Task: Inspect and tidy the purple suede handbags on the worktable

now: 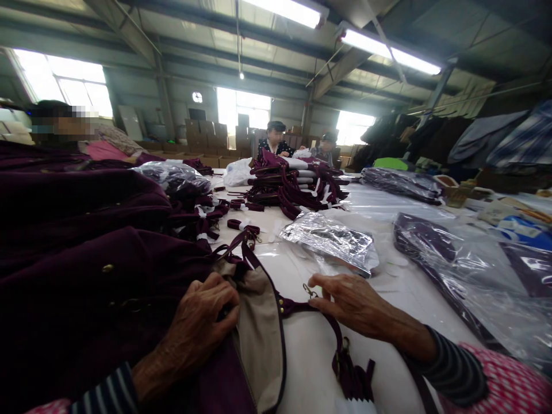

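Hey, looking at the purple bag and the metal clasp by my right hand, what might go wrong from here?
The metal clasp sits right at the fingertips of the right hand, so it might slip away. Below that hand in the view, the strap bundle has several lengths gathered together, which could tangle. The beige lining lies exposed beside the left hand, so hardware might snag it.

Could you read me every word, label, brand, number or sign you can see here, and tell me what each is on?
None can be read.
Wall clock: face too small and blurred to read.
Blue-and-white package: markings too blurred to make out.
Stacked cardboard boxes: too far off to tell whether they carry print.
Purple bag under the left hand: no legible lettering.
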The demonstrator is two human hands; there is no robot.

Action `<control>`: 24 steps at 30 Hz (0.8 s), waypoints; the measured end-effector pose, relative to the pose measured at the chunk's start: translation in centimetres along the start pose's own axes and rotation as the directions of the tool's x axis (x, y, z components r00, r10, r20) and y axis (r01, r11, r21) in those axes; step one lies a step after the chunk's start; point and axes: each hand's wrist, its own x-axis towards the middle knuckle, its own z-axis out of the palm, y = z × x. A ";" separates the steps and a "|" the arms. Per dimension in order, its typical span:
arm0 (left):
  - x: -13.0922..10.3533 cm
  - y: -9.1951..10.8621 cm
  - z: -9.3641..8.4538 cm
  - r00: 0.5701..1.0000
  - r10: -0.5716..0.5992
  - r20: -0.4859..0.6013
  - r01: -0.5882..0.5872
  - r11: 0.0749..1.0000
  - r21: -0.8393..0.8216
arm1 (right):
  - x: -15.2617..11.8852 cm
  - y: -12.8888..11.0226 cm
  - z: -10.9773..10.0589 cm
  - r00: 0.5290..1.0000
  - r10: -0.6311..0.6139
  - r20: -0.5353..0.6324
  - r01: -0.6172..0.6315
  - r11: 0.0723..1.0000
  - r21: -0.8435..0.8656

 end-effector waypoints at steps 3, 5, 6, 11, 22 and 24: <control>0.0 0.0 -0.1 1.000 -0.022 0.009 0.022 1.000 -0.016 | 1.2 -0.1 1.2 1.000 0.006 -0.016 -0.007 0.998 -0.064; 0.1 0.0 -0.2 0.998 -0.051 0.021 0.052 0.998 -0.039 | 1.5 -0.1 1.6 0.999 0.016 -0.044 -0.019 0.997 -0.069; 0.1 -0.1 -0.3 0.997 -0.072 0.029 0.073 0.996 -0.053 | 1.6 -0.1 1.7 0.998 0.029 -0.060 -0.032 0.998 -0.054; 0.7 -0.2 -1.2 0.983 -0.151 0.104 0.163 0.980 -0.111 | 0.4 -1.1 1.4 0.981 0.090 -0.170 -0.061 0.984 0.169; 1.0 0.4 -2.0 0.972 -0.090 0.217 0.077 0.995 0.071 | 1.2 -6.3 2.4 0.974 -0.119 -0.194 0.175 0.936 0.306; 1.1 0.5 -1.9 0.970 -0.088 0.227 0.060 0.990 0.125 | 1.8 -6.5 3.0 0.974 -0.117 -0.194 0.171 0.940 0.294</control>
